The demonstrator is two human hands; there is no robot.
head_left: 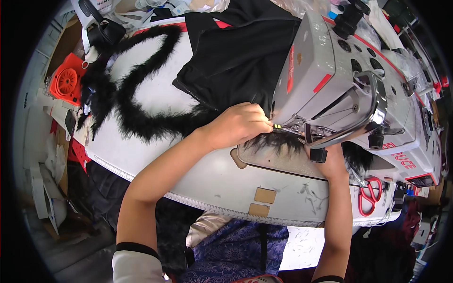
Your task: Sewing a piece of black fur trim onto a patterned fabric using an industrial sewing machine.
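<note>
My left hand (241, 123) is closed at the left of a white sewing machine (306, 66), with its fingertips pinching the edge of a black fabric (231, 59) close to the needle area. Dark feathery strands hang out below those fingers. A long black feather trim (125, 101) loops over the table at the left and runs in toward this hand. On the machine's other side is my right hand (329, 162), near more black feathers; the machine head and its metal guard hide its fingers. The black fabric lies bunched beyond my left hand.
Red-handled scissors (361, 203) lie right of my right forearm. Two tan patches (265, 195) are on the white table (198, 174), whose front edge carries a measuring tape. An orange-red round-faced device (67, 81) sits at the far left. Clutter lines the back.
</note>
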